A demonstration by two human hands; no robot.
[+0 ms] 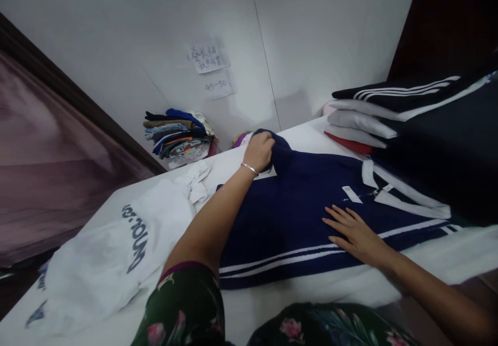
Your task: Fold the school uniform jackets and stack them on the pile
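Note:
A navy jacket [288, 195] with a white collar [412, 201], a zip and paired white stripes lies spread across the white table. My left hand [259, 151], with a bracelet at the wrist, is closed on a dark part of the jacket at its far side, slightly lifted. The fingertips are partly hidden. My right hand [352, 232] rests flat on the jacket's near side, fingers stretched out, close to a small white tag [352, 194] on the front.
White clothing with dark lettering [134, 239] lies crumpled at the left. Against the wall is a folded clothes pile [179, 136]. Folded garments [361, 120] are stacked at the right, a black striped one on top. Handwritten paper notes [210, 58] hang on the wall.

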